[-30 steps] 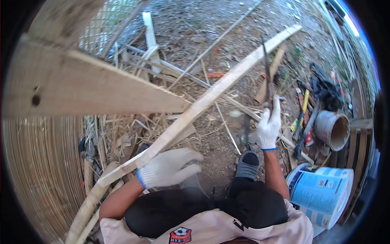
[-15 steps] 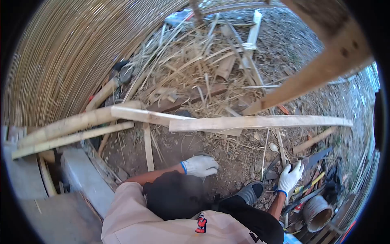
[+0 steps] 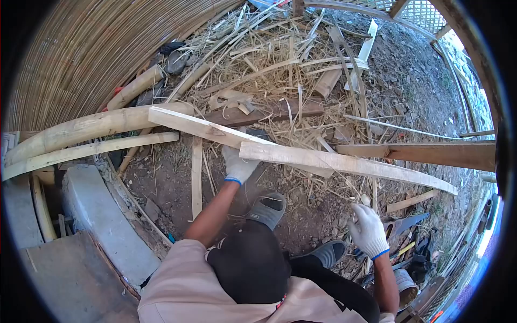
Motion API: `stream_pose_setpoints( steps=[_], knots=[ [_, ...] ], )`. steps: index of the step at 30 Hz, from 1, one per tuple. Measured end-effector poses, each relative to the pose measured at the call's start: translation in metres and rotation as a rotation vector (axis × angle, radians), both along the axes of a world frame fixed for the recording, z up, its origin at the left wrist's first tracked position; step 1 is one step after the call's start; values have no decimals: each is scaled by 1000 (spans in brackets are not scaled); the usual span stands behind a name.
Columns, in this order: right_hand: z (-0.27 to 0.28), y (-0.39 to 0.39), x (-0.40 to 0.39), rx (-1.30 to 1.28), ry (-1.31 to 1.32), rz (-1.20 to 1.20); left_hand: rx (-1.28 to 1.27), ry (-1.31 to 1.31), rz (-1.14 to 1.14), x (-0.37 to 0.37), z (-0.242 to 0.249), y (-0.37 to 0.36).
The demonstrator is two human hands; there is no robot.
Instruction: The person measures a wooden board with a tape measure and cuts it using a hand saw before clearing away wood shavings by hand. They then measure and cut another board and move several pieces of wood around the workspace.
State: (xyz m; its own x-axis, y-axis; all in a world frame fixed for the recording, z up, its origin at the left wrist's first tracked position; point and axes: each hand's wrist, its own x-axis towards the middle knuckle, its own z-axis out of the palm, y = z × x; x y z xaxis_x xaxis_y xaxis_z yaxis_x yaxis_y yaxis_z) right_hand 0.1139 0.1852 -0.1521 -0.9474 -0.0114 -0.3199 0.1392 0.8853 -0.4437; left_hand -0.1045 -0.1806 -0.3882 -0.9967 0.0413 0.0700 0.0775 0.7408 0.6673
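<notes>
Fingers of the gloved left hand [image 3: 237,164] curl around a long split bamboo plank [image 3: 301,157], gripping it near its middle. Behind the plank rises a woven bamboo wall [image 3: 102,48]; beyond the plank lies a heap of straw-like shavings [image 3: 269,64]. A concrete block [image 3: 102,215] sits left of the plank. Below the plank's far end, the gloved right hand [image 3: 368,230] hangs loosely curled, just above a dark blade [image 3: 406,223]; whether it holds anything cannot be told. A grey sandal [image 3: 267,210] rests under the plank.

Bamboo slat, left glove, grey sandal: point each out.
Bamboo slat [image 3: 344,164], head view, middle of its pale face.
Left glove [image 3: 238,164], head view, back of the hand.
Grey sandal [image 3: 266,210], head view, top strap.
</notes>
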Motion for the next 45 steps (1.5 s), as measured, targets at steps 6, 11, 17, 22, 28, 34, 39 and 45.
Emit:
stream_pose_setpoints(
  steps=[6,11,17,22,28,34,39,45],
  knots=[
    [9,-13,-20,-41,-66,222,245,34,37,-4,-41,-2],
    [11,-21,-54,-15,90,276,-224,124,12,10,-26,-7],
    [14,-41,-64,-100,-3,291,-321,-251,-75,48,93,-27],
    [0,-63,-57,-276,-151,328,-101,-465,-324,88,151,-44],
    [-33,-102,-55,-588,-21,258,254,-979,-561,88,181,19],
    [-43,-80,-40,-663,-278,-112,332,-1068,-613,86,174,45],
    [-47,-83,-21,-656,-238,-289,562,-1295,-431,102,136,38],
    [-45,-95,-24,-766,-158,-300,670,-1429,-251,103,143,45]
  ],
)
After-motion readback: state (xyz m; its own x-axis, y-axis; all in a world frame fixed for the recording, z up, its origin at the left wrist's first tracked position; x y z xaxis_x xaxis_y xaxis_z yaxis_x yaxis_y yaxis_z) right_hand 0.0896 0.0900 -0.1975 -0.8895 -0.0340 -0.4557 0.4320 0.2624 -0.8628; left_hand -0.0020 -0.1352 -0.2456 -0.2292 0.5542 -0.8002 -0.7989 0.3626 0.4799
